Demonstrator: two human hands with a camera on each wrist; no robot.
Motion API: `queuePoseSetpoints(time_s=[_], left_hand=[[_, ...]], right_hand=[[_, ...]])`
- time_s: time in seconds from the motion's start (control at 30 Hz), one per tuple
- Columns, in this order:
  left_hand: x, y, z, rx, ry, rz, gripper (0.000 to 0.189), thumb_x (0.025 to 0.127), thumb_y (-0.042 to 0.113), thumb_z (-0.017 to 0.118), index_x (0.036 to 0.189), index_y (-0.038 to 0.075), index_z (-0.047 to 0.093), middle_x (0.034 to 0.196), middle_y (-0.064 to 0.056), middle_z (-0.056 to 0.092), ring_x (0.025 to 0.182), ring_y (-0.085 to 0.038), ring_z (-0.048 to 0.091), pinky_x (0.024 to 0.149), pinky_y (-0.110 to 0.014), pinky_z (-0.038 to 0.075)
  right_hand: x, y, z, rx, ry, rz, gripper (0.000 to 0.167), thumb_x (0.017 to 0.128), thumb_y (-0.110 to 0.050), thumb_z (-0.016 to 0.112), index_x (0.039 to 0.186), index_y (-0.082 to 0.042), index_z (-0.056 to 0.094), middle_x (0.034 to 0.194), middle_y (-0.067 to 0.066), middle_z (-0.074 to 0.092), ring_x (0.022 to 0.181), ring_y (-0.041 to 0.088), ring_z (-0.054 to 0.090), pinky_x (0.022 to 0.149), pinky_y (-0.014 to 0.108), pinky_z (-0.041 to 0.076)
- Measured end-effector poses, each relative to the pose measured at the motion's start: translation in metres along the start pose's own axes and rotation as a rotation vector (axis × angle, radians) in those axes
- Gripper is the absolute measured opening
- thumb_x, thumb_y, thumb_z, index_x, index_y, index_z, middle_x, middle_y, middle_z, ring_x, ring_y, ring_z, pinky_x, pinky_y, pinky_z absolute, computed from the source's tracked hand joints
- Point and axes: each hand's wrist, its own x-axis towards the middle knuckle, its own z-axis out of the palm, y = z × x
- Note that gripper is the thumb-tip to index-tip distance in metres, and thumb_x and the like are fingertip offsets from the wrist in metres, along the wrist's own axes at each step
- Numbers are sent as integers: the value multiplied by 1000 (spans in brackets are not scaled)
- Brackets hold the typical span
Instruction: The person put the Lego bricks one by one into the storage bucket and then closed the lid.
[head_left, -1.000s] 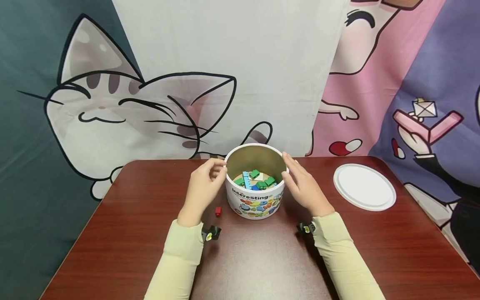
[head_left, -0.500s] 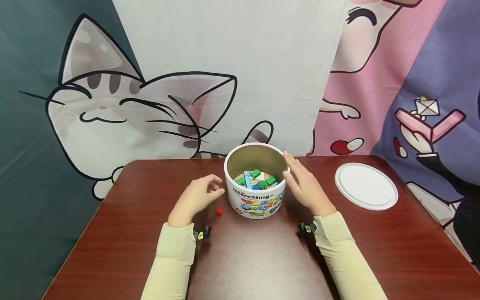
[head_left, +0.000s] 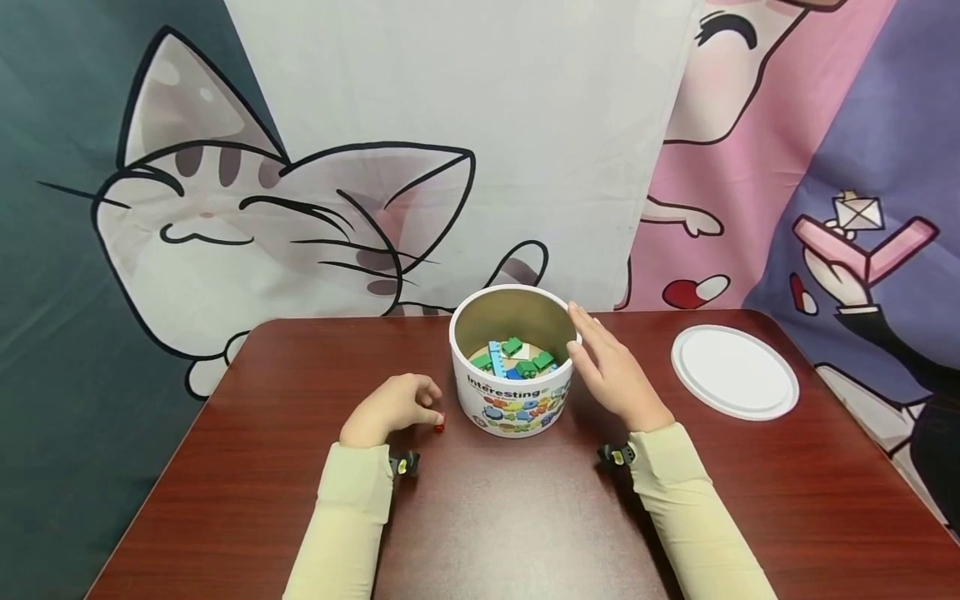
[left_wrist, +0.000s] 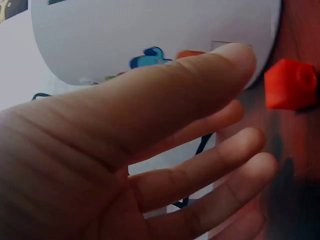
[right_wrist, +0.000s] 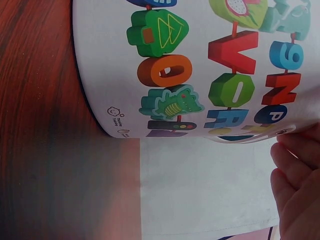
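Note:
A round white bucket with colourful printed pictures stands upright near the far edge of the table. Inside lie several green, blue and white building blocks. My right hand rests its straight fingers against the bucket's right side by the rim. To the left of the bucket, my left hand reaches low over a small red building block, overlapping it in the head view. In the left wrist view the thumb and loosely bent fingers stop just short of the block, with nothing between them.
On the right of the brown table lies a round white lid. A cloth backdrop with cartoon drawings hangs right behind the table's far edge. Each wrist wears a small black camera strap.
My left hand has let go of the bucket's left rim and come down beside it to the red block. The right hand stays at the bucket.

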Motion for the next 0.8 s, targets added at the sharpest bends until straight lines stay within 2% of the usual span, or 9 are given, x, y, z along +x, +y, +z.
queuePoseSetpoints(time_s=[0.27, 0.4, 0.5, 0.8], left_hand=[[2, -3, 3, -15, -56, 1, 30, 77, 10, 88, 103, 7, 73, 87, -2, 69, 82, -16, 62, 77, -36, 53], [3, -2, 5, -10, -81, 52, 26, 76, 9, 87, 98, 8, 72, 83, 1, 67, 76, -14, 60, 72, -32, 51], [3, -1, 6, -2, -88, 66, 25, 75, 7, 87, 93, 9, 70, 80, 0, 64, 73, -14, 58, 68, -31, 49], [3, 2, 11, 24, -82, -16, 25, 75, 0, 86, 92, 9, 69, 81, -1, 60, 73, -15, 54, 66, -29, 46]], right_hand=[[-1, -2, -1, 0, 2, -1, 58, 106, -31, 51, 159, -13, 34, 163, 7, 33, 148, 35, 32, 121, 49, 26], [-1, 0, -1, -1, 11, -3, 58, 106, -31, 51, 159, -13, 34, 163, 6, 34, 148, 35, 33, 121, 49, 26], [-1, -1, -1, 3, 13, -7, 59, 106, -33, 51, 159, -13, 34, 163, 6, 34, 148, 34, 33, 121, 48, 26], [0, 0, 0, 8, 20, -13, 58, 106, -30, 52, 159, -14, 34, 163, 7, 34, 147, 36, 34, 121, 48, 26]])
